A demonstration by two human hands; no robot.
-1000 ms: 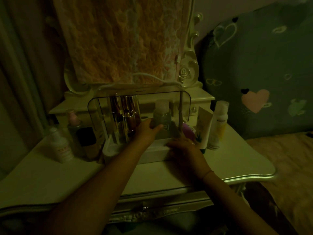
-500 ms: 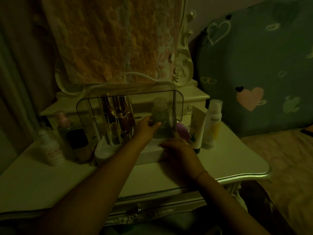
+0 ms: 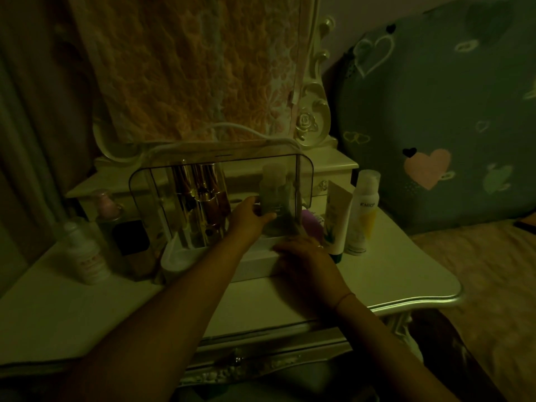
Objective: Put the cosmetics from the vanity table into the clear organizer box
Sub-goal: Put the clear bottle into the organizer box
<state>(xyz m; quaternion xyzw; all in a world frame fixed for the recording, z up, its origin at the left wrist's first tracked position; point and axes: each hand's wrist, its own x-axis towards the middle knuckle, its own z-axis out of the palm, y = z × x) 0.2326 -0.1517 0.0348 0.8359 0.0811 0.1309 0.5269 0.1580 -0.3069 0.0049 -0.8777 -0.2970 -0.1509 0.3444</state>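
Clear organizer box (image 3: pixel 304 172) is sitting mid-table, its contents pretty murky in the dim light. A small bottle (image 3: pixel 274 192) is being kept upright inside, cap at 12 o'clock, pinched by the left hand (image 3: pixel 249 219). The right hand (image 3: pixel 304 256) is being laid flat at the box's front edge, around 5 o'clock.

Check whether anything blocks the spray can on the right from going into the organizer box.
Yes. The white tube stands between the spray can and the organizer box, and the right hand rests at the box's front edge.
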